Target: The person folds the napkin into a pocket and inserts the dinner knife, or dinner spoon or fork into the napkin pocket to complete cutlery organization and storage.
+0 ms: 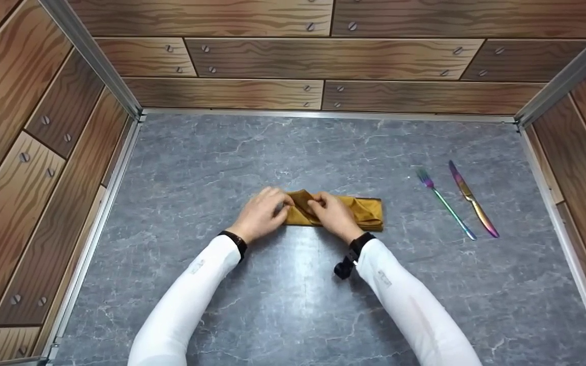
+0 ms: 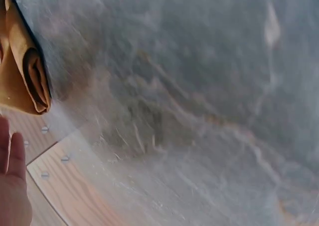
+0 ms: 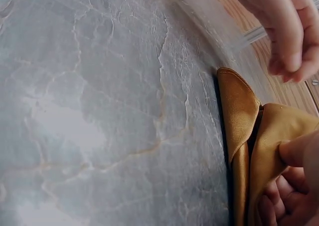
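Note:
A mustard-gold cloth napkin [image 1: 367,211], folded into a long flat strip, lies crosswise on the grey surface. My right hand [image 1: 336,216] pinches a raised fold of it between thumb and fingers; in the right wrist view that thumb presses on the napkin [image 3: 239,106] from above. At the strip's left end is my left hand [image 1: 260,213], its fingers loosely bent. The right wrist view shows this left hand [image 3: 289,31] just apart from the cloth, holding nothing. Rolled layers show at the napkin's end [image 2: 35,79] in the left wrist view.
To the right lie a rainbow-coloured fork [image 1: 445,203] and a matching knife [image 1: 471,198], side by side and slanted. Wood-patterned panels [image 1: 333,58] with metal edging wall in the grey marbled surface [image 1: 272,315] at the back and both sides.

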Demonstrator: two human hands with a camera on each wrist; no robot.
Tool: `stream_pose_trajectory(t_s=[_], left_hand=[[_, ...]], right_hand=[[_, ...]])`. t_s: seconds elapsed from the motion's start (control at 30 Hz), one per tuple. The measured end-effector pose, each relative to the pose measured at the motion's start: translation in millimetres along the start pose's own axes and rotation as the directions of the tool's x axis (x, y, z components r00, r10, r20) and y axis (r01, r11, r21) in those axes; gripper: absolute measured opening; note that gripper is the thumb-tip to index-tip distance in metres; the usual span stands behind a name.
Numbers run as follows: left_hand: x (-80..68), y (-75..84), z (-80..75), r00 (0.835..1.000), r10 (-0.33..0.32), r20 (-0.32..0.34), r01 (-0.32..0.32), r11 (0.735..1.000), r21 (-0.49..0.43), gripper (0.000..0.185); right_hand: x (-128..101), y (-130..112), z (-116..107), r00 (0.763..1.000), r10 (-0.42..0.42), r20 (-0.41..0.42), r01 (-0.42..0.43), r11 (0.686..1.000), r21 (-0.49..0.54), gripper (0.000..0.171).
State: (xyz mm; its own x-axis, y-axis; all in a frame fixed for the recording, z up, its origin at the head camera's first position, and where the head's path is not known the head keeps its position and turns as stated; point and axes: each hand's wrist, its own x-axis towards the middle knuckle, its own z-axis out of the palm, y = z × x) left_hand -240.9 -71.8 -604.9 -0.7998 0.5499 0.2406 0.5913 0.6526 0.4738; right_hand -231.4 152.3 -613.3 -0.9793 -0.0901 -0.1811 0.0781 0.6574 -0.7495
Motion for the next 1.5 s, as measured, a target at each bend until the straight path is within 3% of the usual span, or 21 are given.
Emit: stream_pose_trajectory(t_s=[0.17, 0.37, 0.53, 0.67, 1.0, 1.3, 1.5], left_hand=[[6.4, -0.5, 3.8, 0.994, 0.043, 0.102, -0.058, 0.987, 0.15, 0.023], [15.5, 2.1, 8.7, 0.982, 0.122, 0.141, -0.156, 0.951, 0.266, 0.023], [19.7, 3.0, 11.5, 0.975, 0.13, 0.182, -0.185, 0.927, 0.327, 0.021], [19.1, 1.6, 12.1, 0.975, 0.118, 0.188, -0.176, 0.927, 0.331, 0.02], [21.8, 2.8, 10.9, 0.967, 0.115, 0.228, -0.19, 0.921, 0.34, 0.022], [28.0, 13.4, 7.3, 0.963, 0.079, 0.256, -0.154, 0.946, 0.286, 0.012], [33.2, 15.3, 3.3, 0.947, 0.038, 0.318, -0.138, 0.945, 0.297, 0.012]], right_hand=[[0.9, -2.7, -1.2, 0.999, 0.035, 0.04, -0.035, 0.999, 0.005, 0.026], [2.2, -9.5, -2.1, 0.995, 0.083, 0.053, -0.084, 0.996, 0.013, 0.028], [2.5, -15.7, -1.6, 0.991, 0.114, 0.072, -0.12, 0.989, 0.083, 0.027], [3.5, -19.2, 1.2, 0.99, 0.126, 0.057, -0.131, 0.986, 0.105, 0.034], [6.3, -19.3, 6.4, 0.99, 0.137, -0.024, -0.137, 0.991, 0.002, 0.039], [7.3, -18.7, -2.0, 0.987, 0.148, 0.065, -0.146, 0.989, -0.039, 0.036], [6.0, -19.0, -3.9, 0.986, 0.143, 0.082, -0.145, 0.989, 0.013, 0.036]])
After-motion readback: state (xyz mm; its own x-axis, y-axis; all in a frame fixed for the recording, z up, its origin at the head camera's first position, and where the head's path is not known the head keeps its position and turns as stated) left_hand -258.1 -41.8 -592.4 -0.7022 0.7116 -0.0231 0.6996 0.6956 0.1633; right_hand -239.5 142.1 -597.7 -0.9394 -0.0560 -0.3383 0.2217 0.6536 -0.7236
